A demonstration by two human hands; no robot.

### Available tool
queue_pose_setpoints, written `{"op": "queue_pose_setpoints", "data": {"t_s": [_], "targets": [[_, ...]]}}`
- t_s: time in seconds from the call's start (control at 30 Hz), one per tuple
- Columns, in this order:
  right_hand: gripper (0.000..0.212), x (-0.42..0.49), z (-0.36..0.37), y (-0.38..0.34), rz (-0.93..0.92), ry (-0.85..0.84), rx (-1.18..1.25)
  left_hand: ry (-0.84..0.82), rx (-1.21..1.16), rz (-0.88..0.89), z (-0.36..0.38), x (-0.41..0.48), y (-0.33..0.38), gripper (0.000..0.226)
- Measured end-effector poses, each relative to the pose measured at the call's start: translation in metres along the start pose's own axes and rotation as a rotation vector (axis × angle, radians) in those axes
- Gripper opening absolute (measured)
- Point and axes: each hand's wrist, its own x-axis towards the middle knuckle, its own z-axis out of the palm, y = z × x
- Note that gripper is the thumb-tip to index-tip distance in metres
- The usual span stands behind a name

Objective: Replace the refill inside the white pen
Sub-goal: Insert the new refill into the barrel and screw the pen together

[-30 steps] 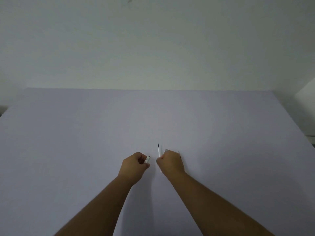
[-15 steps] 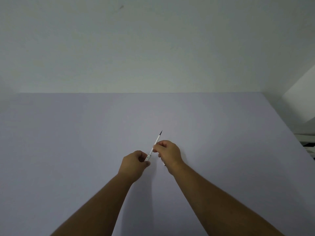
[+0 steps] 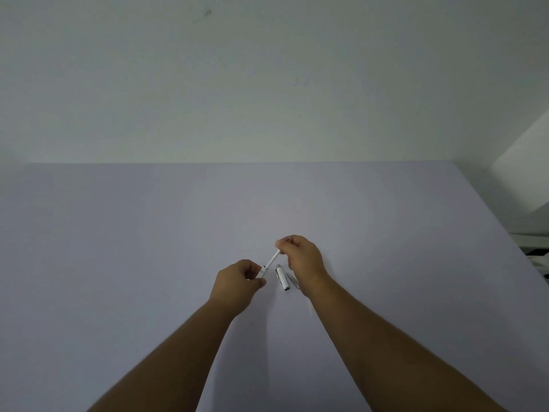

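Note:
My left hand (image 3: 240, 278) is closed around the white pen barrel (image 3: 262, 272), whose open end points up and to the right. A thin white refill (image 3: 272, 259) sticks out of that barrel, and my right hand (image 3: 300, 257) pinches its upper end, hiding the tip. On the table between my wrists lies a white pen part with a silver clip (image 3: 280, 277). A thin silver-grey piece (image 3: 292, 280) lies just right of it, partly under my right wrist.
The pale lavender table (image 3: 118, 263) stretches wide around my hands and ends at a plain wall behind. At the far right edge there is a white ledge and some dark and white items (image 3: 537, 257) beside the table.
My right hand has slid up along the refill and now covers its tip. It also lifted away from the table, uncovering the clipped pen part and the thin piece lying there. My left hand stayed put.

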Motion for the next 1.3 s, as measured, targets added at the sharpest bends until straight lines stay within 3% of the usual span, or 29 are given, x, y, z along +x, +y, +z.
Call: {"op": "queue_pose_setpoints", "data": {"t_s": [0.17,0.27,0.33,0.43,0.53,0.63,0.7,0.77,0.9,1.0,1.3], "targets": [[0.013,0.001,-0.003,0.002,0.036,-0.180,-0.122,-0.009,-0.037,0.023,0.005,0.000,0.007,0.012],[0.019,0.008,-0.011,0.006,0.075,-0.041,-0.100,-0.012,-0.050,0.006,0.005,0.000,0.004,0.012],[0.016,0.014,-0.019,0.015,0.008,0.041,-0.398,-0.008,-0.074,-0.018,0.004,0.000,0.000,0.012],[0.019,0.016,-0.023,0.031,-0.047,-0.017,-0.996,-0.002,-0.086,-0.044,0.002,0.000,-0.006,0.016],[0.021,0.019,-0.022,0.046,-0.077,-0.059,-1.209,-0.004,-0.075,-0.057,0.002,-0.001,-0.009,0.015],[0.021,0.022,-0.019,0.057,-0.091,-0.049,-1.249,-0.009,-0.060,-0.060,0.002,-0.001,-0.011,0.014],[0.020,0.022,-0.018,0.058,-0.083,-0.032,-1.222,-0.012,-0.052,-0.053,0.001,-0.002,-0.010,0.015],[0.019,0.022,-0.018,0.054,-0.071,0.034,-1.048,-0.015,-0.053,-0.054,0.001,-0.002,-0.010,0.015],[0.009,0.019,-0.016,0.024,0.020,0.090,-0.290,-0.016,-0.024,-0.040,0.001,0.000,-0.009,0.014],[0.009,0.015,-0.013,0.004,0.062,0.038,0.025,-0.016,-0.010,-0.029,0.002,0.001,-0.006,0.014],[0.005,0.009,-0.011,-0.009,0.062,0.023,0.107,-0.016,0.004,-0.025,0.003,0.002,-0.002,0.009]]}}
